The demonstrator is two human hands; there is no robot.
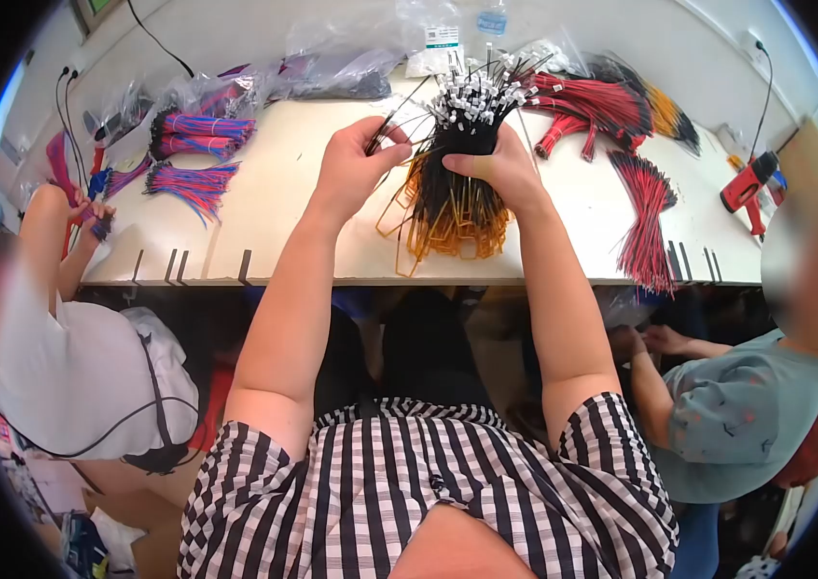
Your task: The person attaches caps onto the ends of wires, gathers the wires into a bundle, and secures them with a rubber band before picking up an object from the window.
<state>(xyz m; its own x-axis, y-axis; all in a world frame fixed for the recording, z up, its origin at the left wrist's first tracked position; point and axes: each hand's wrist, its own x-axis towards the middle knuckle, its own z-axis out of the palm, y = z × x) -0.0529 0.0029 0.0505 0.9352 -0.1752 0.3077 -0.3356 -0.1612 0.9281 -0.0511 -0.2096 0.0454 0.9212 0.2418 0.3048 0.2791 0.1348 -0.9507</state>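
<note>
A thick bundle of black and yellow wires (457, 207) with white connectors (481, 95) at its far end stands over the white table (283, 198), in front of me. My right hand (505, 169) is wrapped round the bundle's middle from the right, thumb across the front. On the left, my left hand (362, 159) pinches a few thin dark wires beside the bundle, its fingers closed on them. Yellow wire loops hang toward the table's near edge. The fingers behind the bundle are hidden.
Blue-and-pink wire bundles (201, 135) lie left, red-and-black bundles (645, 207) right. Plastic bags (336, 75) line the back. A red heat tool (748, 183) is far right. Co-workers sit either side, one in white (81, 376), one in teal (747, 415).
</note>
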